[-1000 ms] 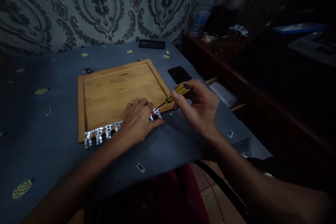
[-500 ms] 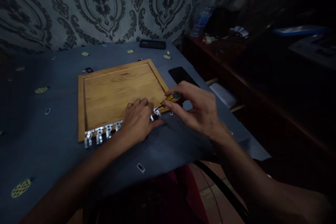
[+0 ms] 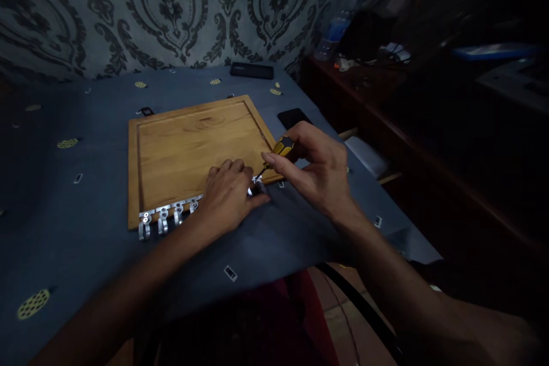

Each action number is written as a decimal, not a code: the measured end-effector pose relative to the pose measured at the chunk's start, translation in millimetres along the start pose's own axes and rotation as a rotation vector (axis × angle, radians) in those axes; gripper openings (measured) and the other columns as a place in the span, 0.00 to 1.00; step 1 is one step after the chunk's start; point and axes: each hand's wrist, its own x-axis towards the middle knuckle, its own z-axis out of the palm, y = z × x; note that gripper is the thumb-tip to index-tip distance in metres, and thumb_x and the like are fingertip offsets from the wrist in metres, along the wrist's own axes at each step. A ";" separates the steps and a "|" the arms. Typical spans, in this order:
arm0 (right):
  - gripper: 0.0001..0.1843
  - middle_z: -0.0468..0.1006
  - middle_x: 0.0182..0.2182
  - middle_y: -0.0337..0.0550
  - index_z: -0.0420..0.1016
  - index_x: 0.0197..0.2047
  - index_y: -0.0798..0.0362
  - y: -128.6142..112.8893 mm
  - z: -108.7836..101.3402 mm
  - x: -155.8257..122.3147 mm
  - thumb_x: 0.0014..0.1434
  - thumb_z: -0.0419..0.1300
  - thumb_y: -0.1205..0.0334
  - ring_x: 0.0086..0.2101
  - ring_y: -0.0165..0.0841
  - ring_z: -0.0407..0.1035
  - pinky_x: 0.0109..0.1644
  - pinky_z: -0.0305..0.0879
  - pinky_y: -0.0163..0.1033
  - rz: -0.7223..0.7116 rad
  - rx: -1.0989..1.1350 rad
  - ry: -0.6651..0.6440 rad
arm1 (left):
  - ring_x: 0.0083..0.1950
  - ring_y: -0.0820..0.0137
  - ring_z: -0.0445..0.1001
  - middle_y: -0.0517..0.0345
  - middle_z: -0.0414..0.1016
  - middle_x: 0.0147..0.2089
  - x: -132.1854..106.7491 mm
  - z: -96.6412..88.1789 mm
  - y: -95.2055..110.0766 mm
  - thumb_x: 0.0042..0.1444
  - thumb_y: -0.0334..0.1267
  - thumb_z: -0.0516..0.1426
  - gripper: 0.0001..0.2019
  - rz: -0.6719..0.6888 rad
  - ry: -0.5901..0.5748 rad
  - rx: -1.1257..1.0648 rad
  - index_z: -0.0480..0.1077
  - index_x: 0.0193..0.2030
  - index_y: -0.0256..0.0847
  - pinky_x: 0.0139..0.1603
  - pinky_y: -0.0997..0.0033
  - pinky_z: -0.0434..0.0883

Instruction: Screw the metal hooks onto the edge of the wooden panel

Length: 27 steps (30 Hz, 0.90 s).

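A framed wooden board (image 3: 201,148) lies on the blue tablecloth. Along its near edge runs a metal hook rail (image 3: 163,211) with several silver hooks. My left hand (image 3: 227,194) rests over the rail and board edge, fingers together on the wood and thumb along the front, pressing the rail in place; it hides the rail's middle. Between the thumb and fingers of my right hand (image 3: 319,174) is a small yellow-and-black screwdriver (image 3: 281,147), tilted, its tip at the rail's right end hook. Whether a screw sits under the tip is too small to tell.
A black phone (image 3: 294,117) lies right of the board, and a dark flat case (image 3: 251,70) is near the wall. To the right, a dark wooden desk (image 3: 364,97) holds a plastic bottle (image 3: 338,23) and cables. Its drawer (image 3: 366,154) is partly open.
My right hand has shifted slightly up and left, and the screwdriver now stands steeper, with its handle higher. My left hand stays on the rail.
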 end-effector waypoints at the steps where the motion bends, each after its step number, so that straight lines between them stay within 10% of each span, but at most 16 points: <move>1: 0.17 0.67 0.25 0.34 0.66 0.29 0.50 0.2 0.7 -0.6 0.59 0.69 0.53 0.25 0.28 0.63 0.29 0.61 0.37 0.046 0.050 0.002 | 0.55 0.52 0.71 0.48 0.75 0.50 0.1 -0.4 0.2 0.62 0.51 0.62 0.16 -0.001 0.001 0.003 0.73 0.44 0.39 0.52 0.52 0.68; 12: 0.18 0.78 0.38 0.39 0.78 0.54 0.45 5.4 -15.1 1.7 0.61 0.68 0.56 0.27 0.28 0.72 0.30 0.72 0.36 0.213 0.374 -0.186 | 0.53 0.52 0.72 0.49 0.75 0.48 1.1 -1.5 0.1 0.61 0.53 0.62 0.18 -0.015 -0.012 -0.001 0.75 0.45 0.39 0.51 0.54 0.69; 27: 0.16 0.73 0.27 0.36 0.76 0.32 0.51 2.4 -4.4 1.7 0.53 0.73 0.49 0.26 0.27 0.67 0.30 0.66 0.36 0.194 0.258 -0.090 | 0.55 0.52 0.71 0.48 0.75 0.51 0.5 -1.9 0.7 0.62 0.51 0.61 0.18 -0.013 -0.017 -0.013 0.75 0.48 0.38 0.53 0.52 0.69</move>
